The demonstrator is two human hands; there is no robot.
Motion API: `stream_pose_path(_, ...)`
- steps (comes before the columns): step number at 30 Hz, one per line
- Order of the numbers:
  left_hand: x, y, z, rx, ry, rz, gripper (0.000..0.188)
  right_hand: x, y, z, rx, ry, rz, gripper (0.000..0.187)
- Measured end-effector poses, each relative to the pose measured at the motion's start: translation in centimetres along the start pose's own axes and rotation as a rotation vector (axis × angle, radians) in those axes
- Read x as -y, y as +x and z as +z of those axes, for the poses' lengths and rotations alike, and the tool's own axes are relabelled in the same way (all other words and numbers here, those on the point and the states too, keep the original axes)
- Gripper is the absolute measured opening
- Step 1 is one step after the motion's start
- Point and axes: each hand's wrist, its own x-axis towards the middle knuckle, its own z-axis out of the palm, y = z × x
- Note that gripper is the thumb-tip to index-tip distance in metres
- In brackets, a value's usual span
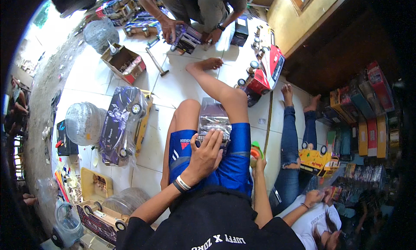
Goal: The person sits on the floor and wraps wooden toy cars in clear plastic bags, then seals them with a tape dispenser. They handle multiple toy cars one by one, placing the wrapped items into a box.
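Observation:
Between my bare thighs stands a toy truck point(215, 116), dark and grey and wrapped in clear plastic film. My left hand point(206, 157) rests on its near end, fingers stretched out and lying over the film. Beside my right thigh, my right hand point(259, 162) grips a small round green and orange thing point(256, 151), perhaps a tape dispenser; part of it is hidden by the hand and thigh. To my left, a larger purple and black toy truck point(121, 126) in loose clear plastic lies on its side, next to a yellow toy truck point(145, 120).
Ahead, another person's hands point(170, 28) hold a dark toy truck point(186, 38). A hammer point(157, 63) and an open wooden box point(123, 64) lie on the tiles. Red toy trucks point(262, 77) stand ahead right. At right, a seated person handles plastic near a yellow toy truck point(316, 161).

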Motion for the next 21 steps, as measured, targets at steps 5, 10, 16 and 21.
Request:
stream_pose_path(5,0.1,1.5,-0.2,-0.069,0.013,-0.029,0.058,-5.2,2.1,2.5,-0.012,-0.264,-0.377,0.043)
stream_pose_path(10,-0.4,2.1,0.1,-0.063,0.058,-0.041,0.055,-6.0,3.0,3.4,-0.061,-0.523,-0.494,0.06)
stream_pose_path(16,-0.7,2.7,0.2,-0.066,0.059,-0.024,0.049,-5.9,3.9,3.2,-0.199,-0.691,-0.183,0.064)
stream_pose_path(21,-0.8,3.3,0.1,-0.079,0.05,-0.059,0.048,-4.8,4.4,3.8,-0.225,-0.872,-0.144,0.064)
